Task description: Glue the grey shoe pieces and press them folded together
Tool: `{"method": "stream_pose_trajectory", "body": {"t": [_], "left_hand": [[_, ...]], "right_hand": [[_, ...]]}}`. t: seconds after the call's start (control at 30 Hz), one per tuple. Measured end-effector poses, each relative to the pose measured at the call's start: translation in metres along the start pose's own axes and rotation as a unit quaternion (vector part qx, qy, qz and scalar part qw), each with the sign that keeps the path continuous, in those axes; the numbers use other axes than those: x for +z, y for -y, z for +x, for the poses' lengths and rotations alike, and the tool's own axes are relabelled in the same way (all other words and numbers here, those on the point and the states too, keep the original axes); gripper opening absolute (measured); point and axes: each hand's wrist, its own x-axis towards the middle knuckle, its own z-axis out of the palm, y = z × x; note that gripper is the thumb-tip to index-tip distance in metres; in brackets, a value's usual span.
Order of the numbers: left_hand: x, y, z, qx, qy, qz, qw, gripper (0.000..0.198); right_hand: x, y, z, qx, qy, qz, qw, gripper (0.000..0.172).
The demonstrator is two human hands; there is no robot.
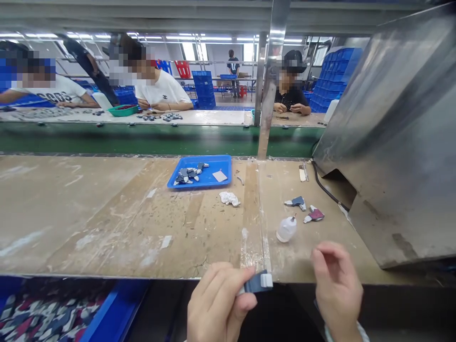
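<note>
My left hand (223,299) pinches a small dark blue and white piece (257,282) between thumb and fingers, just off the table's front edge. Its white end points right; the rest is hidden by my fingers. To the right, apart from that piece, my right hand (338,287) is curled with thumb and forefinger brought together. Anything between those fingertips is too small or hidden to make out. A white squeeze bottle (286,230) with a thin metal tip stands on the table beyond my hands. Behind it lie a blue-and-white piece (296,203) and a maroon-and-white piece (314,214).
A blue tray (224,164) holds several similar pieces and a pale square. Crumpled white tissue (230,198) lies before it. A metal housing (384,142) with a black cable (326,187) bounds the right side. Lower left, a blue bin (114,308) holds many pieces. Several people sit opposite.
</note>
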Motion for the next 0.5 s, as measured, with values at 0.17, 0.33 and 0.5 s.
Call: {"method": "stream_pose_trajectory", "body": {"t": [0.17,0.33,0.5], "left_hand": [[-0.005,-0.015,0.007,0.062,0.032,0.026,0.997,0.036],[-0.004,-0.021,0.002,0.067,0.043,0.043,0.996,0.034],[-0.004,-0.030,0.004,0.061,0.069,0.018,0.996,0.034]], "right_hand": [[0.014,0.029,-0.042,0.274,0.422,0.366,0.783,0.072],[0.025,0.039,-0.045,0.297,0.477,0.448,0.696,0.067],[0.015,0.040,-0.051,0.315,0.449,0.457,0.700,0.061]]}}
